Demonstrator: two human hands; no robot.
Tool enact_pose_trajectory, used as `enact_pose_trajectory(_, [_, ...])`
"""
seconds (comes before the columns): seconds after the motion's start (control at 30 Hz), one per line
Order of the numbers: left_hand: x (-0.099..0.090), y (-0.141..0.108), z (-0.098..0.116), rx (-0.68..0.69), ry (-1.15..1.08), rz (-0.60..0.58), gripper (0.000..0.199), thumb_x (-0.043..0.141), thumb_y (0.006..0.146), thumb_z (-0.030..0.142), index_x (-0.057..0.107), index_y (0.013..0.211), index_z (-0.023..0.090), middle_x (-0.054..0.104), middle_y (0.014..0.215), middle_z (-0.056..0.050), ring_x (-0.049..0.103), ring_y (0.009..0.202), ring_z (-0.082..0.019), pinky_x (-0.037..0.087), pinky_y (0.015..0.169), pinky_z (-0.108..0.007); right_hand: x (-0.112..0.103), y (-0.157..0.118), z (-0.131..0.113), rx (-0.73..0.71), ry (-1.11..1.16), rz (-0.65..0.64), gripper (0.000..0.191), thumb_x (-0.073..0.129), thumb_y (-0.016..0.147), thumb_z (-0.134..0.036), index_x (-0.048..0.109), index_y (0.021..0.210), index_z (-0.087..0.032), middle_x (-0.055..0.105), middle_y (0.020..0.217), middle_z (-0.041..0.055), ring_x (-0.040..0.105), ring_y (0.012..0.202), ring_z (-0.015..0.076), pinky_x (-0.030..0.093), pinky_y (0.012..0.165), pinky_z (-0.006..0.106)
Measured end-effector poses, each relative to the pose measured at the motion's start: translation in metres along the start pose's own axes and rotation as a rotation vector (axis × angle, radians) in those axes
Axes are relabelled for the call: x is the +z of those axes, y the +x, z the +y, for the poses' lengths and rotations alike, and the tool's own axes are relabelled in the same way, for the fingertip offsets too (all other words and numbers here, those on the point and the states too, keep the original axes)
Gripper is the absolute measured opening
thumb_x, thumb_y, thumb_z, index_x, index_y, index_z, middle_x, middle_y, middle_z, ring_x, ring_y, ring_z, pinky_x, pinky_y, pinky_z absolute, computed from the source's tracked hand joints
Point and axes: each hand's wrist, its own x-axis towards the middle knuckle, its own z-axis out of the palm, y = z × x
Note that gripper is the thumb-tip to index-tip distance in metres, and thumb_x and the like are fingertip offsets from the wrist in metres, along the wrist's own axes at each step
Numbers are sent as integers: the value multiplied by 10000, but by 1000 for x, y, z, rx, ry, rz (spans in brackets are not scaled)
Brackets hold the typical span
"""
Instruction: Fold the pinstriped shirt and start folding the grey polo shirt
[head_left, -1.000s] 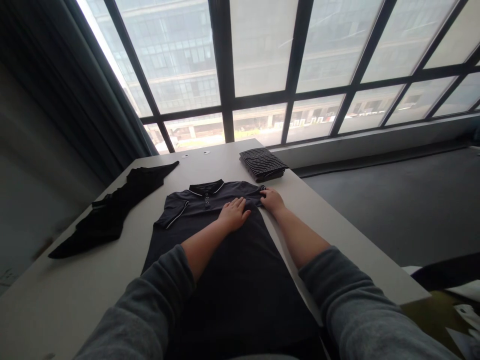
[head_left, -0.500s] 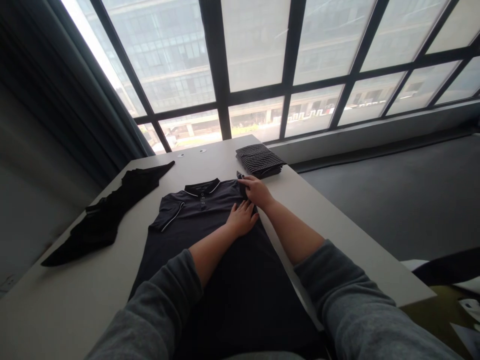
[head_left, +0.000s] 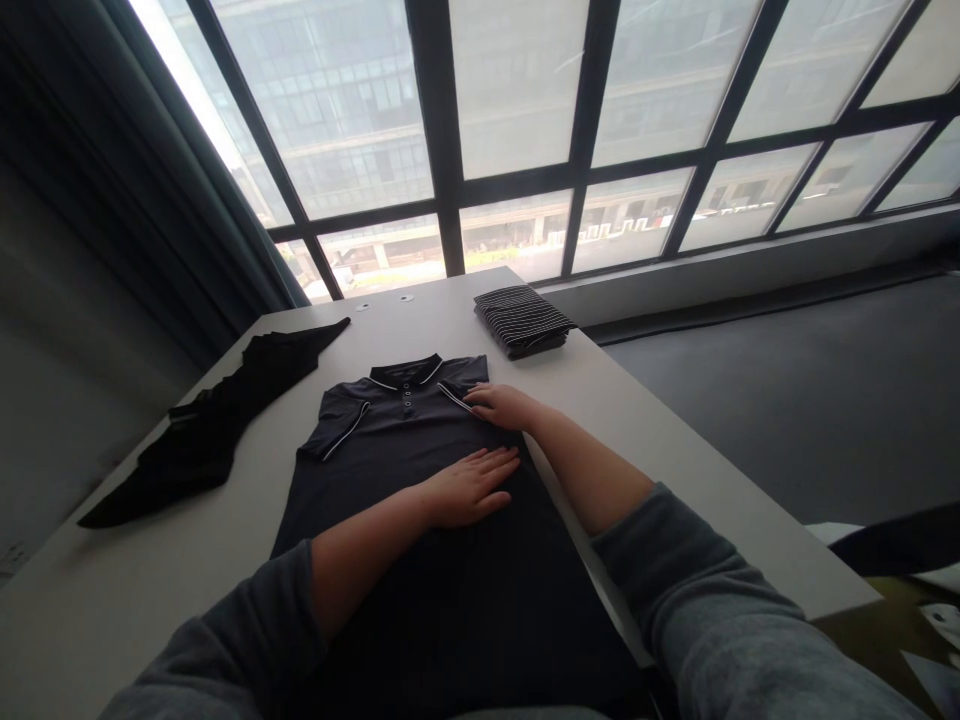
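Dark navy knit with white piping: the polo shirt lies face up on the pale table, collar toward the window, hem toward me. My left hand rests flat and open on the chest panel, palm down, fingers spread toward the right edge, gripping nothing. My right hand lies just beyond it, fingers extended and pressing on the right sleeve, which now lies folded inward across the shoulder so that its white-edged cuff points toward the placket. Half a second ago this hand held that sleeve pinched and lifted at the shirt's outer edge, while the left hand sat higher, beside it; the sleeve has since been laid over and the left hand has slid down the body. I judge the first sleeve fold made and being smoothed; the left sleeve lies spread outward, not yet folded. A folded striped garment sits at the table's far corner, and a loose black garment lies well apart to the left.
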Motion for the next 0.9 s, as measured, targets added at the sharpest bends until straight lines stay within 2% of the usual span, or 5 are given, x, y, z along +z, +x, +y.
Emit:
enact_pose_trajectory(0.23, [14,-71,11,-179,83,31,672,420,1085,551,265,1699,326,155,1770,-43,117,1649,-281,139,1349,-527,17,1,3,157,-119,-145,730,541,1046,-495,329,1701,-250,141,1727,89,138,1647,304,162,1359,515])
enact_pose_trajectory(0.47, [7,-106,9,-283,51,100,581,411,1092,503,399,1647,332,337,1730,-39,312,1604,-257,304,1307,-482,27,-21,-20,106,-137,-126,706,575,1016,-516,427,1661,-270,246,1705,107,274,1609,321,198,1355,506])
enact_pose_trajectory(0.67, [-46,-28,-37,-397,212,301,462,405,1086,397,605,1483,269,544,1596,-71,503,1465,-246,396,1235,-445,28,-46,-18,280,-177,-47,771,577,999,-511,391,1678,-195,245,1704,129,270,1602,359,234,1337,547])
enact_pose_trajectory(0.8, [-70,51,-80,-452,263,238,485,351,1087,337,576,1508,252,487,1645,-72,399,1543,-252,323,1278,-483,24,-50,-21,350,-205,-60,699,574,992,-447,481,1619,-154,281,1688,137,296,1587,370,250,1326,567])
enact_pose_trajectory(0.9, [-69,98,-106,-462,240,127,533,373,1080,406,513,1569,245,403,1699,-80,317,1593,-278,290,1290,-516,19,-51,-31,332,-250,-60,719,582,979,-458,499,1598,-102,325,1661,173,259,1604,353,215,1346,543])
